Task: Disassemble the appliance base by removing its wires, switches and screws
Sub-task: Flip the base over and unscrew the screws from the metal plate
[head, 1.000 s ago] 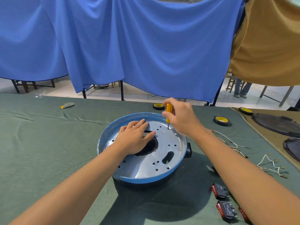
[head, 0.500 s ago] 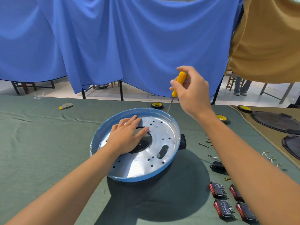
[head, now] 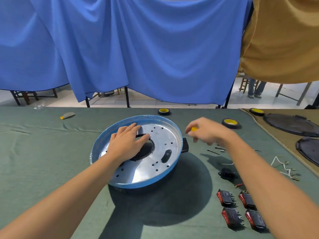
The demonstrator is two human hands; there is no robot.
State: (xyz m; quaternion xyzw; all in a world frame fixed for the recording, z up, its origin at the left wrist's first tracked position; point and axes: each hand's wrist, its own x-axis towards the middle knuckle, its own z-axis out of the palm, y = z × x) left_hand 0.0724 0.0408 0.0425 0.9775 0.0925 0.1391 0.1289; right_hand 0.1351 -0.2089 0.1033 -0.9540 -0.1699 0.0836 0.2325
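A: Head view: our left hand [head: 128,144] lies flat, fingers straight, on the appliance base [head: 143,184] mid-table; our right hand [head: 207,133], blurred, curls round the screwdriver [head: 194,129] beside it.
B: We might scatter the loose screws [head: 214,151] near it, setting down carelessly.

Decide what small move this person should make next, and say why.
Probably lower the right hand to the cloth beside the loose screws and lay down what it carries. It grips the yellow screwdriver off the base, blurred, near those screws; the left hand rests flat on the base.
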